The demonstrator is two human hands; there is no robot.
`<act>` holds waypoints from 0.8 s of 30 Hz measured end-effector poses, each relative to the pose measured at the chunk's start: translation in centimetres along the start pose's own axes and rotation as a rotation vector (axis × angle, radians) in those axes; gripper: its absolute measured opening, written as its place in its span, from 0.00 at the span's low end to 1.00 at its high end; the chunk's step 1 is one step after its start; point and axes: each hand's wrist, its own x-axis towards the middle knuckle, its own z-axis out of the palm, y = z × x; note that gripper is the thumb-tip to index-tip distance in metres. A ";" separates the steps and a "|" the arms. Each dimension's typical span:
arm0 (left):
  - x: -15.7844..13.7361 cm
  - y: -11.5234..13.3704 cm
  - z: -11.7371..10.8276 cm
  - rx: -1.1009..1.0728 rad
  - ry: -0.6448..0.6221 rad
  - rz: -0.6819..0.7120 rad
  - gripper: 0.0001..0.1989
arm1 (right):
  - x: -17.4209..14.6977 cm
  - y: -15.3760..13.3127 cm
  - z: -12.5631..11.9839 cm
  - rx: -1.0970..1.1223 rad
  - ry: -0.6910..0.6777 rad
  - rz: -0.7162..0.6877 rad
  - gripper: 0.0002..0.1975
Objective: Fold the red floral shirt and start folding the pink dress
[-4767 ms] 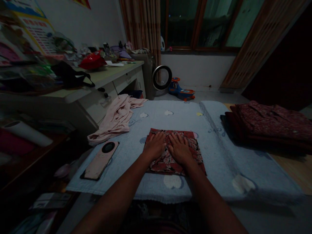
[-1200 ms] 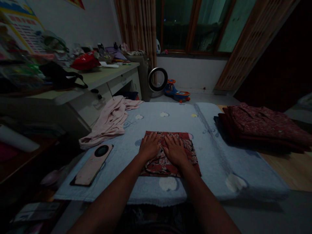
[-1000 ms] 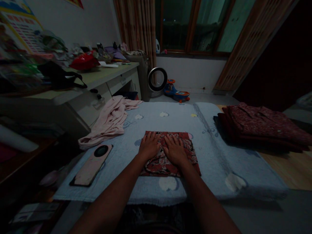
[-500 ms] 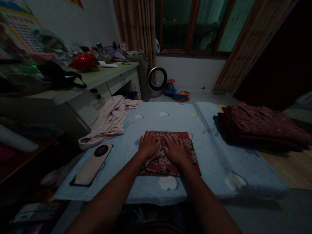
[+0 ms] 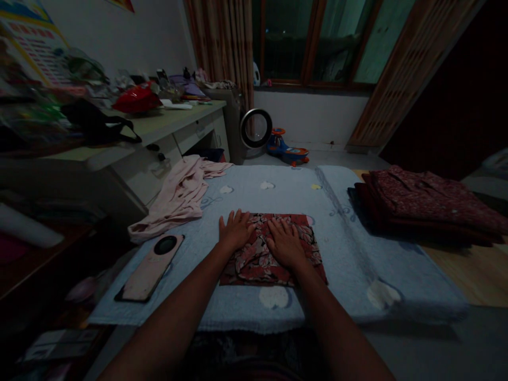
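A red cloth with a leaf pattern (image 5: 262, 259), folded into a rough rectangle, lies on a light blue blanket (image 5: 273, 185) with white heart shapes. My left hand (image 5: 237, 231) rests on the cloth's left edge, fingers spread, some reaching past it onto the blanket. Flat on the middle of the cloth lies my right hand (image 5: 286, 243), its fingers stretched forward. Neither hand grips anything. The cloth's surface is slightly wrinkled between the two hands.
Left of the hands a phone in a pale case (image 5: 151, 270) lies on the blanket, with a pink garment (image 5: 182, 196) beyond it. A stack of folded dark red clothes (image 5: 428, 203) sits at the right. A cluttered desk (image 5: 190, 119) stands at the back left.
My left hand has slid a little to the left, toward the cloth's edge, and its fingers are spread wider. The cloth's left side reaches slightly farther left. My right hand stays put.
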 end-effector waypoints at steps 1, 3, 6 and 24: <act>-0.2 0.2 -0.3 0.009 0.025 -0.014 0.32 | 0.0 0.0 0.0 0.005 -0.002 0.003 0.31; -0.8 0.8 -0.9 0.024 0.114 0.017 0.30 | 0.0 -0.1 -0.1 0.023 -0.007 0.013 0.31; -2.4 2.3 -1.1 -0.014 0.196 0.214 0.27 | 0.1 0.0 -0.2 0.082 -0.005 0.024 0.33; -5.2 4.1 1.6 -0.115 0.019 0.515 0.26 | 2.1 3.9 -1.2 -0.029 -0.067 -0.004 0.29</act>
